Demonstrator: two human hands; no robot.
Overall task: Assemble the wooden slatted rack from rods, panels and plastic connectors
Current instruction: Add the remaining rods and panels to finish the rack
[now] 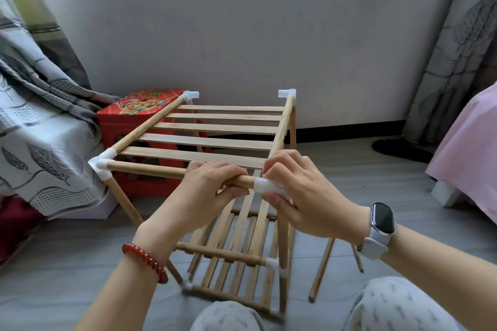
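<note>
**Rack corner, near right side**

While kneeling on the grey floor [349, 169], left hand [207, 191] curled round front rod [150, 169], right hand [301, 191] pinching white connector [265, 185] at its end. Rack [215, 140] upright just ahead, red box [139, 107] behind

A plain grey wall [242, 21] is filling the far side of the room, with a dark skirting strip [349, 130] running along its foot. Grey floor tiles [67, 250] are spreading underneath in soft daylight. 1 grey leaf-patterned curtain [40, 121] is hanging at the left and another curtain [457, 48] at the right. A red box [139, 105] is sitting by the wall, and a pink bedcover [470, 142] is draping down at the right edge.
</note>
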